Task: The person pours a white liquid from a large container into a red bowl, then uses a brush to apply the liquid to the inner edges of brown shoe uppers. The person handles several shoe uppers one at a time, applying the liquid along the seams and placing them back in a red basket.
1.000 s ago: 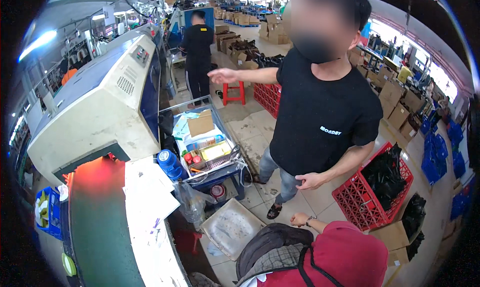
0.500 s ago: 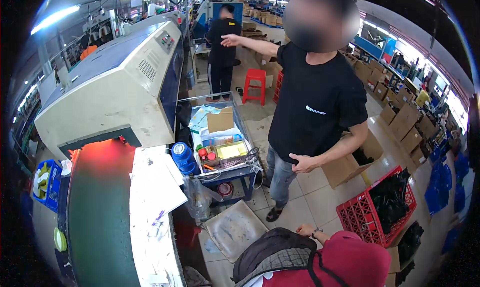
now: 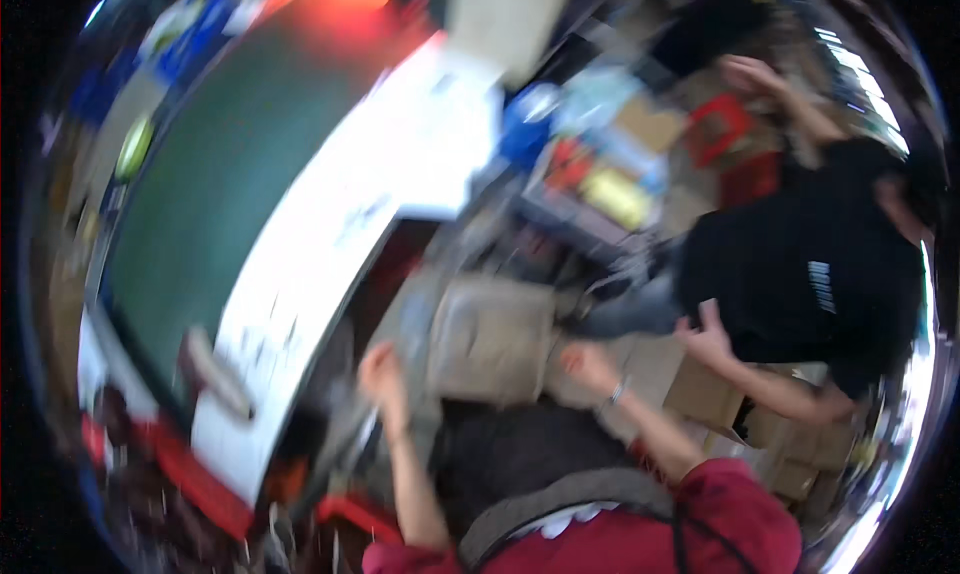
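My left hand (image 3: 382, 376) hovers over the gap beside the long paper-covered ledge (image 3: 300, 244), its fingers smeared by motion. In front of my lap, my right hand (image 3: 590, 368) is also blurred, with a bracelet at its wrist. I see nothing clearly held in either hand. A square, worn tan board (image 3: 492, 339) lies between and beyond them. On the near end of the ledge sits a pale, elongated, shoe-like piece (image 3: 220, 376), too blurred to name surely. The green conveyor belt (image 3: 220, 164) runs left of the ledge, lit red at its far end.
A person in a black shirt (image 3: 790, 264) stands close on the right, one arm stretched out. A cart (image 3: 590, 219) with a blue jug (image 3: 528, 129) and small supplies stands ahead. Red stools (image 3: 715, 134) and cardboard boxes (image 3: 705, 394) are beyond and right. Red edging (image 3: 200, 479) shows lower left.
My view has swung left and down, so the belt's near end and the pale piece show. My left hand has come into view. The person's arm remains stretched out.
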### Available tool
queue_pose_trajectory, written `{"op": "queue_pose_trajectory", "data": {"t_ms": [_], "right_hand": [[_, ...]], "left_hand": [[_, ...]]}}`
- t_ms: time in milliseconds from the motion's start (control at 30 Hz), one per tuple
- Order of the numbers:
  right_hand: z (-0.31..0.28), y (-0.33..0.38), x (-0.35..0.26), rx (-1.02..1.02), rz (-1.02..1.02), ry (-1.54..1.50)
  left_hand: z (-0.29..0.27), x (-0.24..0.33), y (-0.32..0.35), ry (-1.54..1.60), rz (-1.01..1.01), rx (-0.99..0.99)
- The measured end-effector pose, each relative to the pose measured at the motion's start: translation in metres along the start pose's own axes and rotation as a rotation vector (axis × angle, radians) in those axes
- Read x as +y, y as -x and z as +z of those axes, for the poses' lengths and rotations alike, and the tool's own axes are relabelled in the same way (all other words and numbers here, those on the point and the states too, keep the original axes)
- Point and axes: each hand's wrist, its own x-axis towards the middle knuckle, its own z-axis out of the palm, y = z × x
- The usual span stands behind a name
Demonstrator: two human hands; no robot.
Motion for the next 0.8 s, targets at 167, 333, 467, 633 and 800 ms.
{"op": "queue_pose_trajectory", "data": {"t_ms": [167, 333, 467, 633, 800], "right_hand": [[0.027, -0.097, -0.083, 0.029, -0.403, 0.132], [0.084, -0.16, -0.082, 0.234, -0.513, 0.369], [0.102, -0.177, -0.065, 0.36, -0.635, 0.412], [0.099, -0.173, -0.05, 0.367, -0.587, 0.466], [0.104, -0.177, -0.042, 0.388, -0.68, 0.414]], "left_hand": [[0.04, -0.164, 0.04, 0.264, -0.458, 0.064], [0.059, -0.295, 0.013, 0.194, -0.486, 0.223], [0.113, -0.413, -0.038, 0.0, -0.389, -0.02], [0.222, -0.533, -0.083, -0.374, 0.179, -0.57], [0.283, -0.662, -0.078, -0.488, -0.199, -0.796]]}}
